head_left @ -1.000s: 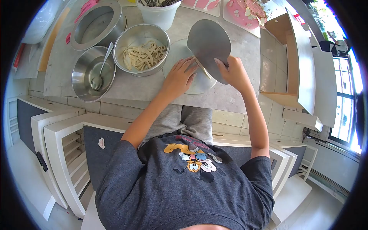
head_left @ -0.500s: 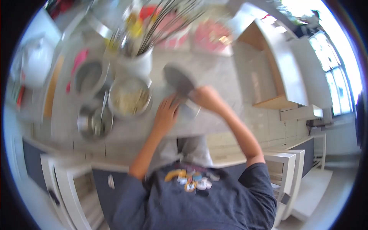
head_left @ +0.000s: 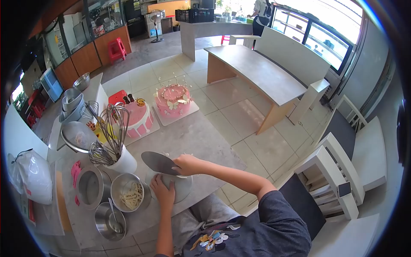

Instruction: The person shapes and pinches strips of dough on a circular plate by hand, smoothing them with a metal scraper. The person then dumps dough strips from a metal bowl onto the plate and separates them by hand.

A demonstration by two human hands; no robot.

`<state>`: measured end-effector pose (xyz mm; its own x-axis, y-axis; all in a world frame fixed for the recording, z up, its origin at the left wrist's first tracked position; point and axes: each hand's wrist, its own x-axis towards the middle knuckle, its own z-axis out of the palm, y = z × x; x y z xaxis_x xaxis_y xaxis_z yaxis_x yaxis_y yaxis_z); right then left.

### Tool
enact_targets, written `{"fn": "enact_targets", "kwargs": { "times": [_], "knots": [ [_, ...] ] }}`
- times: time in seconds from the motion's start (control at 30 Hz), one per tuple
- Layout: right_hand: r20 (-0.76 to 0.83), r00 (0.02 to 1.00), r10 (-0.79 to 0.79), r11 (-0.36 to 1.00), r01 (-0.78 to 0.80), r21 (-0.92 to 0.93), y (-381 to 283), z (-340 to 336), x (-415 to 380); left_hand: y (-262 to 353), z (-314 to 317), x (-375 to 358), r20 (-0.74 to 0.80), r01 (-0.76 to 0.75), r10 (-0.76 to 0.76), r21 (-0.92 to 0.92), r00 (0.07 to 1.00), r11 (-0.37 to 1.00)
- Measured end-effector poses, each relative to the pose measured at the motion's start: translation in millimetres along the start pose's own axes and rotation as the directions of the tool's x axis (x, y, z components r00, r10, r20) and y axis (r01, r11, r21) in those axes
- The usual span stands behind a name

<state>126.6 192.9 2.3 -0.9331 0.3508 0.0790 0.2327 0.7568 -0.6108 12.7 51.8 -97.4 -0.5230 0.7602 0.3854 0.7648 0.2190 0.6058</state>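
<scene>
My right hand (head_left: 188, 165) is closed around the grip of a broad-bladed knife (head_left: 159, 163), its wide dark blade slanting toward the left. Below the blade, my left hand (head_left: 164, 189) rests with fingers spread and thumb apart on a round, glassy-looking board (head_left: 184, 189). A pale edge of something white (head_left: 178, 176) shows between the hands; the blade and fingers hide most of it. Left of my left hand stands a metal bowl (head_left: 146, 195) holding pale chopped strips (head_left: 131, 198). In front of that is a second metal bowl (head_left: 99, 223) with a spoon (head_left: 114, 217) in it.
Whisks (head_left: 115, 128) stand in a white container (head_left: 124, 162). Two pink decorated cakes (head_left: 139, 119) (head_left: 172, 103) sit at the table's far side. A round metal pan (head_left: 80, 188) is at left. Beyond are a bench table (head_left: 257, 68), white chairs (head_left: 325, 171) and a person (head_left: 260, 15).
My view has swung upward and now takes in the far room. The knife stays in my right hand and my left hand stays beside it; the picture is sharper.
</scene>
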Motion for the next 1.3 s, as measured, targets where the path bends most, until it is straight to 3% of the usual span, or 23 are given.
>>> {"fn": "enact_targets", "kwargs": {
  "times": [0.23, 0.43, 0.5, 0.63, 0.7, 0.77, 0.83, 0.9, 0.97, 1.03, 1.07, 1.1, 1.17, 1.3],
  "knots": [
    [-0.116, 0.991, -0.062, 0.998, 0.06, -0.014, 14, 15, -8, 1, 10, 16, -0.026, 0.122, -0.122, 0.01, 0.992, 0.992],
    [-0.236, 0.971, 0.035, 0.999, -0.027, 0.037, 37, 19, -18, 5, 6, 25, 0.003, 0.206, -0.207, -0.121, 0.978, 0.971],
    [-0.275, 0.959, 0.065, 0.994, -0.038, 0.102, 47, 24, -19, 1, 11, 26, 0.007, 0.223, -0.234, -0.327, 0.972, 0.918],
    [-0.333, 0.939, 0.084, 0.981, -0.019, 0.194, 52, 20, -24, 2, 9, 25, 0.039, 0.19, -0.195, -0.48, 0.98, 0.856],
    [-0.363, 0.878, 0.313, 0.894, -0.143, 0.426, 65, 18, -23, 11, -3, 24, 0.063, 0.22, -0.216, -0.459, 0.974, 0.861],
    [-0.383, 0.778, 0.498, 0.631, -0.022, 0.776, 78, 16, -20, 13, -13, 25, 0.062, 0.217, -0.214, -0.476, 0.975, 0.852],
    [-0.339, 0.732, 0.591, 0.509, -0.012, 0.861, 103, 10, -22, 11, -19, 27, 0.067, 0.224, -0.219, -0.488, 0.973, 0.844],
    [-0.336, 0.654, 0.678, 0.531, -0.119, 0.839, 131, 12, -25, 7, -23, 30, 0.08, 0.227, -0.217, -0.518, 0.973, 0.825],
    [-0.457, 0.6, 0.656, 0.682, -0.213, 0.7, 161, 20, -28, -1, -22, 31, 0.068, 0.213, -0.207, -0.486, 0.976, 0.848],
    [-0.308, 0.624, 0.718, 0.668, -0.496, 0.554, 135, -3, -39, -3, -22, 31, 0.103, 0.241, -0.225, -0.605, 0.969, 0.759],
    [-0.223, 0.596, 0.771, 0.625, -0.642, 0.445, 141, -4, -40, -1, -24, 32, 0.116, 0.241, -0.217, -0.626, 0.969, 0.741],
    [-0.273, 0.596, 0.755, 0.639, -0.762, 0.104, 139, -6, -41, 2, -27, 32, 0.132, 0.247, -0.214, -0.646, 0.968, 0.722],
    [-0.466, 0.668, 0.58, 0.572, -0.741, -0.351, 113, -5, -50, 10, -34, 31, 0.211, 0.313, -0.237, -0.745, 0.948, 0.589],
    [-0.344, 0.759, 0.553, 0.739, -0.637, -0.217, 29, -8, -37, 27, -45, 32, 0.233, 0.315, -0.225, -0.82, 0.946, 0.477]
  ]
}}
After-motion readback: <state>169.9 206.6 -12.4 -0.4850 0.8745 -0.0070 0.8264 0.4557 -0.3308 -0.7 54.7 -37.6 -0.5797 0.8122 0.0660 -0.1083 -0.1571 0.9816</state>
